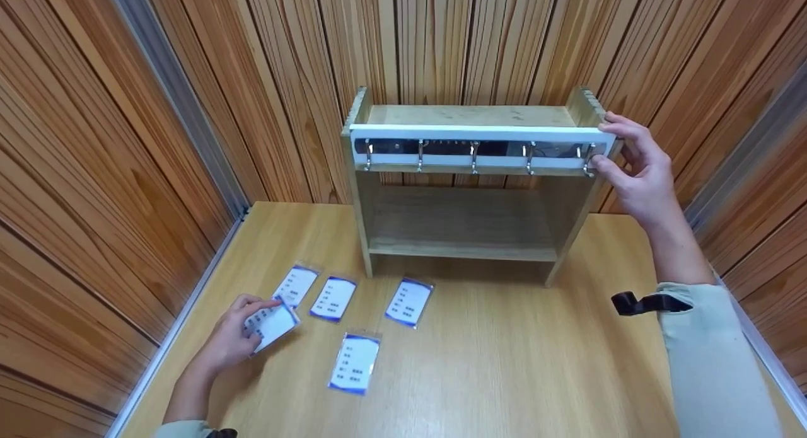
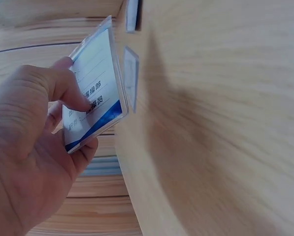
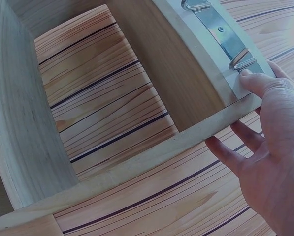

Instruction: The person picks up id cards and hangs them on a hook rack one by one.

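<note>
Pinching card [image 1: 276, 326] with left hand [image 1: 230, 335]; right hand [image 1: 644, 173] gripping hook rail [image 1: 444, 132].

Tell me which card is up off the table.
The card pinched between the left hand's thumb and fingers; the other four cards lie on the table.

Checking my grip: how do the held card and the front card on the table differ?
The left hand pinches the held card; the front card is untouched. The held card tilts above the table; the front card lies flat on it. Both are white with blue edging.
</note>
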### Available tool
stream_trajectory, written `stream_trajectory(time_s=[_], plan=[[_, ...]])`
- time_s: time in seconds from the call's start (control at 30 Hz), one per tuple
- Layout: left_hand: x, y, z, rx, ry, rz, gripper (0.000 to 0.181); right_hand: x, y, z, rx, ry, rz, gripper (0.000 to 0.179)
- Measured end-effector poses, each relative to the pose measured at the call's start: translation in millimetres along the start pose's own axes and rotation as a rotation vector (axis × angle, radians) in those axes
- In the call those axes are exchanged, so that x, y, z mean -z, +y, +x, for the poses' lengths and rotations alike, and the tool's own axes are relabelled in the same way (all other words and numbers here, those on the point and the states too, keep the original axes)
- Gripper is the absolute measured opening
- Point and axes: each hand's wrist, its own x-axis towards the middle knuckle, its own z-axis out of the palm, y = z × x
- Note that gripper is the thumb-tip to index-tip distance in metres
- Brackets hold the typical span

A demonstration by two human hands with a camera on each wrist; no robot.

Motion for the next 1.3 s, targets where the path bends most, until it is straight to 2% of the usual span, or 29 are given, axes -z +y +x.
stream_trajectory(time_s=[0.2,0.37,0.53,0.83,1.07,1.3], plan=[[-5.1,12.1,1.8,-0.038,0.022,0.018,0.076,-0.4,0.2,-0.2,-0.007,-0.005,-0.005,0.045],[-12.6,21.7,7.0,-0.027,0.028,0.009,0.082,0.0,-0.8,0.1,-0.011,-0.004,-0.002,0.046],[-22.2,29.1,12.1,-0.025,0.064,0.016,0.084,-0.4,-1.2,0.8,-0.013,-0.014,0.017,0.046],[-38.2,45.2,19.3,0.002,0.09,-0.042,0.087,0.5,-0.3,-1.0,-0.017,-0.021,-0.025,0.047],[-46.2,61.9,32.8,-0.044,0.092,-0.075,0.089,2.1,1.5,-0.3,-0.045,-0.02,-0.068,0.048],[-54.5,74.1,41.4,-0.085,0.111,-0.095,0.085,2.9,1.8,-0.3,-0.048,-0.024,-0.05,0.048]])
